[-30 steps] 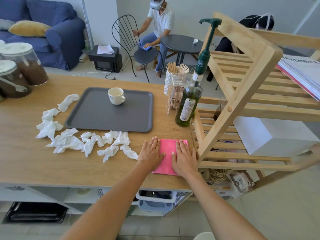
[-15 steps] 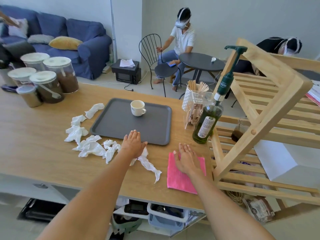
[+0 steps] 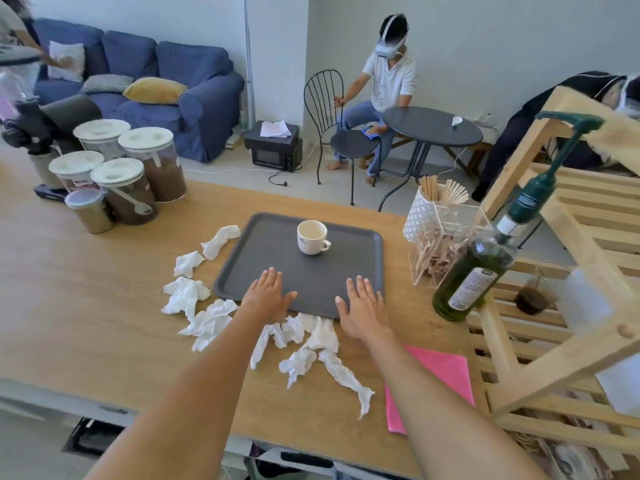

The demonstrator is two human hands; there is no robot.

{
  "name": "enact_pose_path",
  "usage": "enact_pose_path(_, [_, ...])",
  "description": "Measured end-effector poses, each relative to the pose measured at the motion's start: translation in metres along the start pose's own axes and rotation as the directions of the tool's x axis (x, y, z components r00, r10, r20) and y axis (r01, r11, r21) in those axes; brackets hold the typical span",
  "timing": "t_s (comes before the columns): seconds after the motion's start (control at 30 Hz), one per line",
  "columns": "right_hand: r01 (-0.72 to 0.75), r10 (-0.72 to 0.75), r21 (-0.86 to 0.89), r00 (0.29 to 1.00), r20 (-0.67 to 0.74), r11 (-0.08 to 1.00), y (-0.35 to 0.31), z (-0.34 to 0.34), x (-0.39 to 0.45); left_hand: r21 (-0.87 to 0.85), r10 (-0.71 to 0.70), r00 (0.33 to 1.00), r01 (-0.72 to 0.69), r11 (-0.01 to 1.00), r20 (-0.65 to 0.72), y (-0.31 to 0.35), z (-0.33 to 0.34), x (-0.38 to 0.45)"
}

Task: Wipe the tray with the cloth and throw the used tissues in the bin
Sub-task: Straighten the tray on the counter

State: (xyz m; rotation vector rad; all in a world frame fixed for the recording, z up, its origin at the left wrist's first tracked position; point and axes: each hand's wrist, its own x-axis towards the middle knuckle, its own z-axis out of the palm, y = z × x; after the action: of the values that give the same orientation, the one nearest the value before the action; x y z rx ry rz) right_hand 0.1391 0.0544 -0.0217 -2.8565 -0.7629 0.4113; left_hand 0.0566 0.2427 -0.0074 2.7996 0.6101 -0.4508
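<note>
Right now, from the head camera, both of the person's arms reach forward over the wooden table (image 3: 86, 306). The left hand (image 3: 268, 296) lies flat with straight, spread fingers on the near left part of the dark grey tray (image 3: 349, 285), holding nothing. The right hand (image 3: 362, 304) is likewise flat and open, fingers straight, resting over the tray's near right edge with the heel of the palm toward the tabletop.

The tray sits in the middle of the table, and a white cup (image 3: 312, 236) stands upright on its far half, handle pointing right. Crumpled white tissues (image 3: 304, 344) lie scattered on the wood along the tray's left side and near edge, several between the two forearms; none is in either hand. The pink cloth (image 3: 446, 379) lies flat near the table's front right corner, just beside the right forearm and partly hidden by it, well apart from the tray.

To the right of the tray stand a clear holder of wooden stirrers (image 3: 440, 233) and a green bottle with a pump top (image 3: 474, 271), next to a wooden rack (image 3: 568, 258). At the far left of the table is a cluster of lidded jars (image 3: 138, 168). I cannot see a bin from this view.
</note>
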Motion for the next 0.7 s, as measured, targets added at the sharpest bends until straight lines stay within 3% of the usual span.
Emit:
enact_pose_path(0.27, [-0.01, 0.006, 0.063, 0.998, 0.068, 0.998, -0.03, 0.019, 0.038, 0.055, 0.052, 0.998, -0.053, 0.997, 0.028, -0.024, 0.011, 0.044])
enact_pose_path(0.43, [-0.042, 0.048, 0.104, 0.997, -0.053, 0.994, -0.032, 0.039, 0.034, 0.025, 0.054, 0.998, -0.053, 0.998, -0.041, -0.019, 0.027, 0.049])
enact_pose_path(0.7, [-0.034, 0.039, 0.085, 0.997, -0.06, 0.996, -0.025, 0.035, 0.055, -0.016, 0.142, 0.989, -0.143, 0.99, -0.028, -0.033, 0.022, 0.071])
